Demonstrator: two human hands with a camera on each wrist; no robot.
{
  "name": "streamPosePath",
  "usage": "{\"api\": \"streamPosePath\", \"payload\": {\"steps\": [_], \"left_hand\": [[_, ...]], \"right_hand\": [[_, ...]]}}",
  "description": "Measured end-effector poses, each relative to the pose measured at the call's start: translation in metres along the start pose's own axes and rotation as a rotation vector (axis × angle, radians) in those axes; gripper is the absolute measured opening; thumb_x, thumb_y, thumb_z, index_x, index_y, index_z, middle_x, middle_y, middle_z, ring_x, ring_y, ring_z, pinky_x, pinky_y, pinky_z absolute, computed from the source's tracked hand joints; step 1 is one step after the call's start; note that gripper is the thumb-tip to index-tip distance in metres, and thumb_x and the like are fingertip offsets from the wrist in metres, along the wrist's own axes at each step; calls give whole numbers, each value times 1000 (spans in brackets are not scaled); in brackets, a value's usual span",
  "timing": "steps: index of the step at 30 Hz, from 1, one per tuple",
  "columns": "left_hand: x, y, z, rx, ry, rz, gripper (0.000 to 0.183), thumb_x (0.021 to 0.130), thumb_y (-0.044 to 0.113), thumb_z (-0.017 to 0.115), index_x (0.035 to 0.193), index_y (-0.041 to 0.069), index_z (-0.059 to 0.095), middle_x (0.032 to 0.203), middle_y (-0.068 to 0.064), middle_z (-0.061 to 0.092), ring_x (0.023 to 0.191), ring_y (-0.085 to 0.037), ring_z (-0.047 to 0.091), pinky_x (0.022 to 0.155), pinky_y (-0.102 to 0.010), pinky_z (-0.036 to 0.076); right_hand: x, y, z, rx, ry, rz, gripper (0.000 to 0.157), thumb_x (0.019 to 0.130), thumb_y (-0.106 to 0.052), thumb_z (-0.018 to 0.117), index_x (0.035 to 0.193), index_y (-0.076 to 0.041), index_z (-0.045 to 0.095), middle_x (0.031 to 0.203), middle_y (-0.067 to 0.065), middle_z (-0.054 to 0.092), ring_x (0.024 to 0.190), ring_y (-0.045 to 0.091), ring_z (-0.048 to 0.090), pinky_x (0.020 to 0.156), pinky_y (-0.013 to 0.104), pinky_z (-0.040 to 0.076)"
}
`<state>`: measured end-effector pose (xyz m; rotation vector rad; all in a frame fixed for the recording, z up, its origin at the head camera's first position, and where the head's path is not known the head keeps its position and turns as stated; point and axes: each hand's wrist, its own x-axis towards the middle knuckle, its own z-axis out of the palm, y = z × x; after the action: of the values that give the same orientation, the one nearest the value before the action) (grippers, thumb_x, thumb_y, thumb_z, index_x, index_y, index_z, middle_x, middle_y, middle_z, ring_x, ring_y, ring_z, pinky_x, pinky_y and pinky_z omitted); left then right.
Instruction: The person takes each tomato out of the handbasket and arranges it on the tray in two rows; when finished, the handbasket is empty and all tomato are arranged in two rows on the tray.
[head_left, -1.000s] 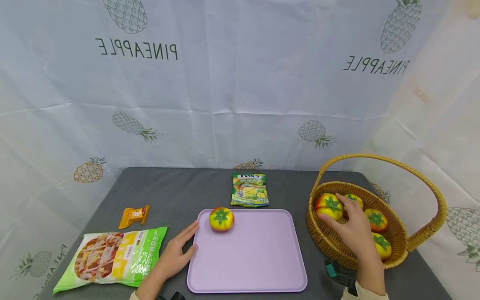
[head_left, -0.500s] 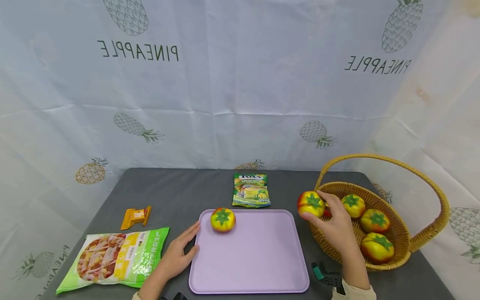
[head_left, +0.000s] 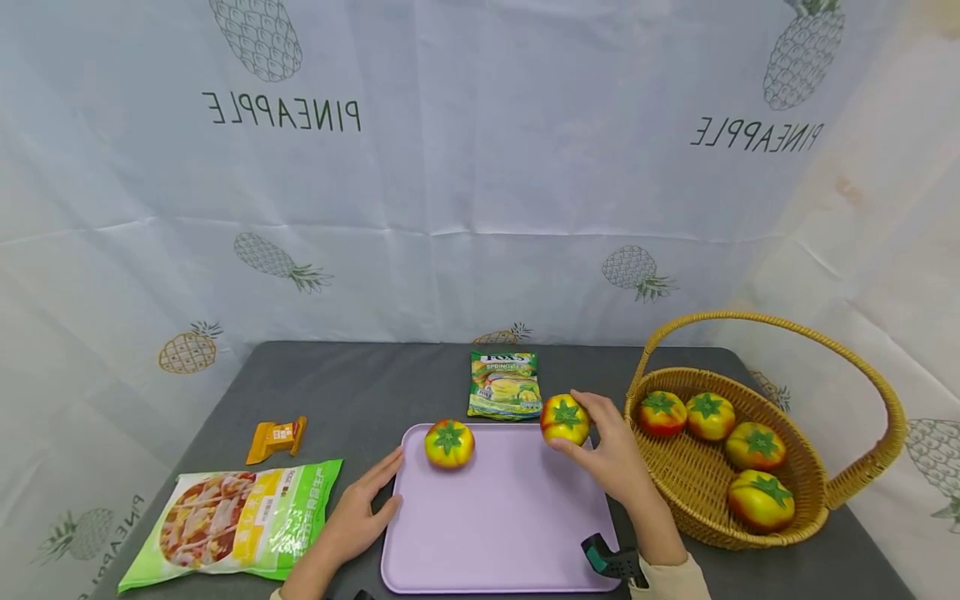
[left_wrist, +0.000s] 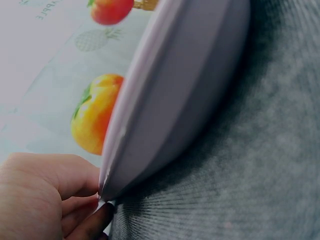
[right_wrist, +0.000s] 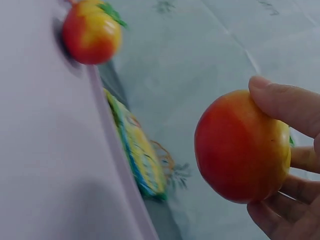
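Note:
My right hand (head_left: 611,454) holds a yellow-and-red tomato (head_left: 565,418) with a green star-shaped top, thumb on one side and fingers on the other. It hangs over the back right corner of the lilac tray (head_left: 498,525). In the right wrist view the tomato's red underside (right_wrist: 235,150) faces the camera. Another tomato (head_left: 449,443) sits in the tray's back left corner. My left hand (head_left: 356,517) rests against the tray's left edge, its fingers extended along the rim. In the left wrist view, the left fingertips (left_wrist: 90,182) touch the rim at the tray's corner.
A wicker basket (head_left: 693,517) with a tall handle stands at the right, with several tomatoes inside. Behind the tray lies a green FOX'S packet (head_left: 504,385). To the left are a small orange wrapped snack (head_left: 276,439) and a large green-and-white food bag (head_left: 232,521).
My right hand has lifted a tomato out of the basket and carried it left, over the tray's back right corner. The left hand has stayed at the tray's edge.

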<state>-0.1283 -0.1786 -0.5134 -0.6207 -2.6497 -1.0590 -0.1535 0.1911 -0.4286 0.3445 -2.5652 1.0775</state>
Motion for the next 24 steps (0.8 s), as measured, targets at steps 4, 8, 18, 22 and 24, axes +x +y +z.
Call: {"api": "streamPosePath", "payload": {"steps": [4, 8, 18, 22, 24], "left_hand": [[0, -1, 1, -4, -6, -10, 54, 82, 8, 68, 134, 3, 54, 142, -6, 50, 127, -25, 49, 102, -34, 44], [0, -1, 0, -16, -34, -38, 55, 83, 9, 67, 136, 4, 52, 144, -5, 48, 129, -25, 47, 101, -43, 44], [0, -1, -1, -21, -37, -35, 55, 84, 9, 67, 136, 3, 51, 144, -6, 48, 129, -26, 47, 101, -44, 44], [0, -1, -1, -25, -38, -34, 55, 84, 9, 67, 136, 3, 51, 144, -6, 48, 129, -26, 47, 101, -45, 44], [1, 0, -1, -33, -46, -46, 55, 84, 10, 66, 136, 3, 51, 144, -6, 47, 130, -25, 47, 101, -45, 43]], "right_hand": [[2, -5, 24, 16, -58, -27, 73, 72, -36, 81, 133, -6, 52, 127, 11, 52, 110, 27, 56, 87, 47, 52], [4, -11, 45, 24, -114, -25, 73, 72, -40, 80, 132, -8, 54, 128, 8, 53, 112, 26, 55, 90, 46, 50], [13, -15, 78, 73, -214, -41, 71, 74, -38, 79, 131, -4, 54, 126, 9, 55, 111, 24, 56, 95, 46, 48], [14, -13, 85, 70, -229, -46, 70, 75, -37, 79, 131, -5, 53, 127, 9, 54, 113, 25, 55, 96, 47, 47], [14, -12, 86, 69, -238, -34, 70, 75, -38, 79, 132, -6, 53, 129, 9, 54, 114, 25, 54, 98, 47, 46]]}}
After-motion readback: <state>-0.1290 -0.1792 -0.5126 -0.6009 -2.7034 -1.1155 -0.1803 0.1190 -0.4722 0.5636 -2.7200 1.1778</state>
